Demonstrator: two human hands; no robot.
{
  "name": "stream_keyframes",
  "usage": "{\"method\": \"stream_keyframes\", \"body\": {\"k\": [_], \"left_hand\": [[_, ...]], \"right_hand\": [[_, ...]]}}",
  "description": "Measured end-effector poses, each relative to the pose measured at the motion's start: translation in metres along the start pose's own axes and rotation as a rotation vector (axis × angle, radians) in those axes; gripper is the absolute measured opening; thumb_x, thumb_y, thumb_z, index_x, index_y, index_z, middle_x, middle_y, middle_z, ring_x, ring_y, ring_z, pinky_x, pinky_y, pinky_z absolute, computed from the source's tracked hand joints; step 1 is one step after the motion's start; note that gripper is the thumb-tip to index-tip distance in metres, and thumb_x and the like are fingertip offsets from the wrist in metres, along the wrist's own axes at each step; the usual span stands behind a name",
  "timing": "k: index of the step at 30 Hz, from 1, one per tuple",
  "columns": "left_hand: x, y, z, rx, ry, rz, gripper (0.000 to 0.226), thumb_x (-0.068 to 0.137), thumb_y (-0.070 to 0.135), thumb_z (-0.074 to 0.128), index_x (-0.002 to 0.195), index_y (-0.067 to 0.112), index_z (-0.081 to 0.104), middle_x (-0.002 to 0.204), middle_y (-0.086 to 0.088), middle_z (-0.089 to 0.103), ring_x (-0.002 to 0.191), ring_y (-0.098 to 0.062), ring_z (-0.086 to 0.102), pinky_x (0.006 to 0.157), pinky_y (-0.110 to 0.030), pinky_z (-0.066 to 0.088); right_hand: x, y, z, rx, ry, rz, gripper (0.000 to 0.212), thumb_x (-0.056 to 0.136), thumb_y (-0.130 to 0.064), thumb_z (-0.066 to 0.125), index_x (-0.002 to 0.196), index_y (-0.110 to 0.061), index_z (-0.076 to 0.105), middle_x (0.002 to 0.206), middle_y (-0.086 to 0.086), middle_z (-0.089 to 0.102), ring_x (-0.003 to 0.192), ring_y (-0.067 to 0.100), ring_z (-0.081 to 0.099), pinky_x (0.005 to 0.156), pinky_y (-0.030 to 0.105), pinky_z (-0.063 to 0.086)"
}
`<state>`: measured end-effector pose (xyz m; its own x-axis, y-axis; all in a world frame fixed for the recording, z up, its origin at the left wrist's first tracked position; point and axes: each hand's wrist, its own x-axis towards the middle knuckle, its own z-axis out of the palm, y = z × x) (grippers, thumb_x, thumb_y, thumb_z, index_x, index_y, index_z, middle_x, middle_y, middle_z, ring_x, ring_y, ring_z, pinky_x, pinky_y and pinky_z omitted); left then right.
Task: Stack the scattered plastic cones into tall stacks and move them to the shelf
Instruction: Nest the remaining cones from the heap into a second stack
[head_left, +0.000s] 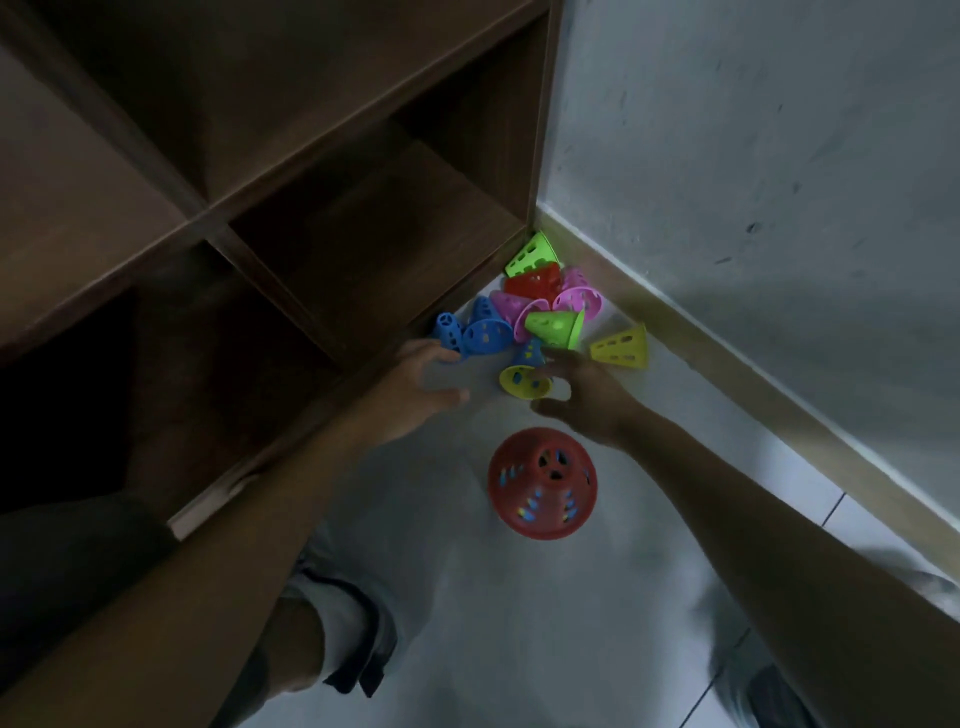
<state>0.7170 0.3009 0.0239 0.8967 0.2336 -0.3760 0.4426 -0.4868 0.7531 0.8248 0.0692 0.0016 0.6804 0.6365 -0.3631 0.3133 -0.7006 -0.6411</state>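
Observation:
Scattered perforated plastic cones lie in the floor corner: blue cones (485, 332), pink cones (576, 299), a red cone (532, 283), green cones (556, 327) and yellow ones (623, 348). An upright stack topped by a red cone (543, 483) stands on the floor nearer to me, with other colours showing through its holes. My left hand (421, 384) is spread, its fingertips next to a small blue cone (449, 330). My right hand (582, 400) reaches a yellow cone on its side (524, 382), with fingers above its rim and thumb below. The dark wooden shelf (363, 234) stands on the left.
A grey wall (753, 182) with a baseboard (727, 364) closes off the right side and meets the shelf at the corner. The floor is pale tile (493, 623). My knees and shorts show at the bottom of the view.

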Motion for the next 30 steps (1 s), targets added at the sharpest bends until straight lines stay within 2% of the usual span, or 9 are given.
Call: {"method": "stream_keyframes", "body": {"k": [3,7,12,16,20,23,27,30], "left_hand": [[0.015,-0.01,0.002,0.152,0.023,0.048,0.056,0.085,0.018,0.08,0.136,0.013,0.057,0.158,-0.006,0.028,0.147,-0.017,0.027,0.103,-0.009,0.017],[0.037,-0.014,0.004,0.287,0.075,0.073,0.057,0.085,0.021,0.079,0.137,0.014,0.057,0.164,-0.006,0.018,0.151,-0.022,0.019,0.113,-0.021,0.019],[0.059,-0.019,0.008,0.462,0.002,0.035,0.065,0.087,0.032,0.074,0.146,0.023,0.048,0.168,0.0,0.004,0.15,-0.027,0.014,0.118,-0.033,0.021],[0.07,-0.025,0.008,0.419,0.021,0.006,0.062,0.085,0.027,0.075,0.142,0.024,0.052,0.165,-0.001,0.016,0.147,-0.03,0.021,0.119,-0.037,0.023],[0.07,-0.027,0.012,0.351,0.052,0.016,0.05,0.084,0.017,0.072,0.132,0.019,0.059,0.156,-0.005,0.029,0.139,-0.029,0.032,0.115,-0.036,0.032],[0.065,-0.027,0.015,0.305,0.069,0.027,0.043,0.086,0.009,0.072,0.128,0.011,0.062,0.15,-0.01,0.031,0.132,-0.027,0.04,0.109,-0.03,0.035],[0.055,-0.031,0.018,0.309,0.12,0.059,0.039,0.088,0.014,0.072,0.126,0.013,0.064,0.146,-0.01,0.036,0.125,-0.027,0.05,0.106,-0.032,0.043],[0.042,-0.036,0.02,0.323,0.155,0.084,0.038,0.09,0.017,0.071,0.127,0.012,0.063,0.144,-0.009,0.037,0.125,-0.027,0.051,0.104,-0.031,0.043]], "right_hand": [[0.005,0.002,0.007,-0.192,-0.06,-0.029,0.059,0.089,-0.032,0.073,0.143,-0.021,0.052,0.162,0.006,0.029,0.143,0.032,0.033,0.115,0.033,0.023],[0.006,0.003,0.012,-0.281,-0.075,-0.025,0.067,0.093,-0.035,0.068,0.152,-0.022,0.04,0.165,0.003,0.023,0.141,0.036,0.029,0.116,0.041,0.028],[0.005,0.002,0.014,-0.276,-0.079,0.007,0.074,0.094,-0.036,0.066,0.156,-0.017,0.031,0.167,0.001,0.014,0.143,0.035,0.027,0.114,0.043,0.032],[0.008,0.004,0.012,-0.189,0.021,0.009,0.071,0.091,-0.031,0.07,0.152,-0.013,0.039,0.161,0.01,0.03,0.14,0.036,0.033,0.114,0.04,0.031],[0.006,0.006,0.001,-0.074,0.186,-0.027,0.062,0.083,-0.02,0.077,0.139,-0.007,0.054,0.136,0.016,0.057,0.127,0.034,0.05,0.106,0.034,0.039],[0.002,0.002,-0.01,0.02,0.314,0.0,0.059,0.078,-0.023,0.084,0.13,-0.007,0.061,0.128,0.013,0.061,0.117,0.027,0.057,0.095,0.027,0.044],[-0.009,-0.005,-0.024,0.25,0.401,0.077,0.065,0.063,-0.03,0.094,0.119,-0.02,0.061,0.117,0.0,0.062,0.103,0.015,0.063,0.089,0.031,0.055],[-0.022,-0.012,-0.032,0.331,0.396,0.089,0.076,0.054,-0.033,0.097,0.117,-0.023,0.055,0.115,-0.003,0.06,0.1,0.011,0.062,0.081,0.016,0.05]]}}
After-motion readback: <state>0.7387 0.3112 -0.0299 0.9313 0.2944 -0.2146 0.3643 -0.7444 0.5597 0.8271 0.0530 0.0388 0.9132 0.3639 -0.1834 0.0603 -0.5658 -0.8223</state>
